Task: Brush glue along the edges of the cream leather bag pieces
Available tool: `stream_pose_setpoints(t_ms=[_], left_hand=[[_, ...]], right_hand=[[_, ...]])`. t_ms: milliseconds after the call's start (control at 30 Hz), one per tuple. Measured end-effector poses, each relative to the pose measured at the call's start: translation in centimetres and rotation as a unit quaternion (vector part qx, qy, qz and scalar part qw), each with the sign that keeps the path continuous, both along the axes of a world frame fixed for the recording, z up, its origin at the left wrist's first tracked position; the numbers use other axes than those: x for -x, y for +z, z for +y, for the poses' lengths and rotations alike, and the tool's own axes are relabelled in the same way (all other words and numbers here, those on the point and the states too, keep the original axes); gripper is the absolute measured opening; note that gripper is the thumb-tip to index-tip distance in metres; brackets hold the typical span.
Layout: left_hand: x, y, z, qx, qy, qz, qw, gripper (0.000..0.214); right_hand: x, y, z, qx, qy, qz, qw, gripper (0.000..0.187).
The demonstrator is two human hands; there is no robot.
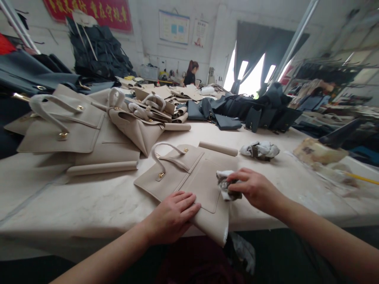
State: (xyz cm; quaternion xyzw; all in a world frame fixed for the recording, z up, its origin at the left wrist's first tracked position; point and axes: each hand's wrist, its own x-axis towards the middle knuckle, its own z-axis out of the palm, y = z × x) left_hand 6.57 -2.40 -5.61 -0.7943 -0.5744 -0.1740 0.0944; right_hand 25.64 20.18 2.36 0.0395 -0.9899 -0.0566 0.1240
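Note:
A beige handbag panel (pixel 204 177) with a strap handle (pixel 168 152) and gold fittings lies flat at the table's front edge, its lower corner hanging past the edge. My left hand (pixel 174 215) rests on it, fingers stretched out over the leather. A crumpled, stained white rag (pixel 226 183) is pinched in my right hand (pixel 251 189), at the panel's right side. Whether the rag touches the leather is hard to tell. Behind it, a second crumpled rag (pixel 259 150) sits on the table.
Beige bag pieces (pixel 62 130) are stacked at the left, with more heaped behind. Dark bags (pixel 251 110) line the far side. A stained container (pixel 318 152) stands at the right beside a yellow stick (pixel 361 178). A person (pixel 191 75) is in the background.

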Motion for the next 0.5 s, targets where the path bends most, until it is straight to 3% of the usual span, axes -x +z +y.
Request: stream_pose_setpoints(t_ms=[67, 133, 233, 300, 433, 500], left_hand=[[0.0, 0.0, 0.0, 0.002, 0.000, -0.007, 1.000, 0.046], [0.1, 0.0, 0.1, 0.000, 0.001, -0.012, 1.000, 0.046], [0.1, 0.1, 0.2, 0.003, -0.001, -0.013, 1.000, 0.045], [0.1, 0.2, 0.2, 0.004, -0.002, -0.011, 1.000, 0.045], [0.0, 0.4, 0.4, 0.004, -0.003, 0.002, 1.000, 0.044], [0.0, 0.5, 0.5, 0.007, -0.005, 0.007, 1.000, 0.041]], right_hand=[[0.1, -0.7, 0.1, -0.017, 0.021, -0.038, 0.999, 0.027], [0.0, -1.0, 0.9, -0.058, -0.011, -0.032, 0.998, 0.029], [-0.7, 0.1, 2.4, -0.078, -0.085, 0.024, 0.993, 0.033], [-1.1, 1.4, 2.1, -0.034, -0.099, 0.064, 0.992, 0.037], [-1.4, 2.8, -2.9, 0.116, -0.035, 0.086, 0.989, 0.037], [-1.4, 2.5, -6.2, 0.132, 0.025, 0.052, 0.990, 0.031]])
